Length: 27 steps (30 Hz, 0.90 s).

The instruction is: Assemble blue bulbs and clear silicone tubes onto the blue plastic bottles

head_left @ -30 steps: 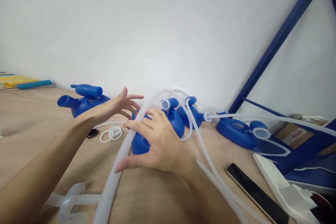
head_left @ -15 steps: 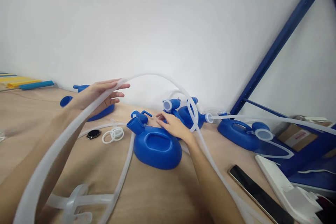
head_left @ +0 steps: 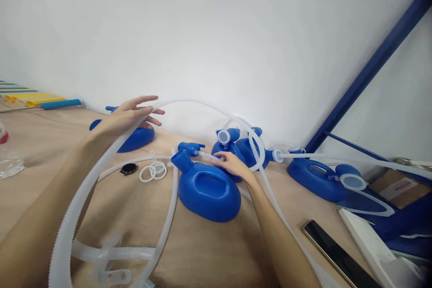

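Note:
My left hand (head_left: 137, 112) is raised at the left with its fingers spread, and a long translucent tube (head_left: 69, 220) runs over its thumb side. My right hand (head_left: 231, 164) pinches a thin clear tube (head_left: 206, 155) that leads to a small blue spouted part (head_left: 189, 148). Just in front of my right hand, a blue bottle (head_left: 209, 193) with an open neck stands on the tan cloth (head_left: 195, 256). White rings (head_left: 152, 172) lie left of the bottle.
More blue bottles stand at the back left (head_left: 137, 139), behind my right hand, and at the right (head_left: 310, 177). A round black object (head_left: 128, 169), a phone (head_left: 337, 252), a white power strip (head_left: 367, 243), a clear bottle (head_left: 10, 164) and a blue frame (head_left: 367, 67) are around.
The thin tube now shows between my right fingers and the small blue part. The left fingers have spread and tilted upward. The view has shifted, moving most things slightly right.

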Each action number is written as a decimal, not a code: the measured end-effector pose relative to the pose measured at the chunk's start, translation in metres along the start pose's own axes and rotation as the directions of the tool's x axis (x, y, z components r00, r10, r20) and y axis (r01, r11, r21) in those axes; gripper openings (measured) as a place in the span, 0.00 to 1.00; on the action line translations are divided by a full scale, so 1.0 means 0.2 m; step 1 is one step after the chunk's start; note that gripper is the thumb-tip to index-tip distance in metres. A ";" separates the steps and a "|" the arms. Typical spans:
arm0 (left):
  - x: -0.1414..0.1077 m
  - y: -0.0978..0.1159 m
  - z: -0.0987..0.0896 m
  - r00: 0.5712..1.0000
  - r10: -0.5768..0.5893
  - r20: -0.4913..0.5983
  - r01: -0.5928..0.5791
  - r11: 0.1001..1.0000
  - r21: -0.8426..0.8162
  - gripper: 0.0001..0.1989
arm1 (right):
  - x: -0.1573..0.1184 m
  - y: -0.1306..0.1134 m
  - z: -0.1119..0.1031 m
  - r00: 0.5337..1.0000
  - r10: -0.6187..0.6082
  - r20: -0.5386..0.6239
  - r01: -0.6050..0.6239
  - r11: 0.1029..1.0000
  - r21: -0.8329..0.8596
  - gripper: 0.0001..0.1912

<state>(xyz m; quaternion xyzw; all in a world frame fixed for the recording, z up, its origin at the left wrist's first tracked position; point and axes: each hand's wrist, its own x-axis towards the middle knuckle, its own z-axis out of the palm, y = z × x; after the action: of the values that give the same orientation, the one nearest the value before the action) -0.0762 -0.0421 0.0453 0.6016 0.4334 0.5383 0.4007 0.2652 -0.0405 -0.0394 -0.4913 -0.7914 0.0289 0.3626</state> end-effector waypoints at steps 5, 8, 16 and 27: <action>0.06 -0.07 0.02 0.986 0.058 0.154 -0.082 0.985 0.155 0.27 | 0.02 -0.07 -0.07 0.990 0.143 0.006 -0.143 0.989 -0.033 0.18; 0.07 -0.10 0.05 0.966 0.121 0.227 -0.188 0.935 0.301 0.32 | 0.01 -0.16 -0.12 0.986 0.129 -0.104 -0.122 0.990 0.068 0.19; 0.05 -0.20 0.17 0.833 0.493 0.251 -0.496 0.463 0.734 0.50 | -0.04 -0.32 -0.20 0.955 -0.100 -0.279 0.184 0.939 0.291 0.16; 0.02 -0.13 0.21 0.866 0.410 0.287 -0.459 0.421 0.783 0.35 | -0.05 -0.25 -0.32 0.891 -0.359 -0.278 0.363 0.931 -0.037 0.24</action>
<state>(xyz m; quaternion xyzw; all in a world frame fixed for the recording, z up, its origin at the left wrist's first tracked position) -0.0368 -0.0306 0.0177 0.8218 0.4539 0.3363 -0.0743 0.2677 -0.0941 0.0223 -0.3320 -0.8093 -0.1022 0.4737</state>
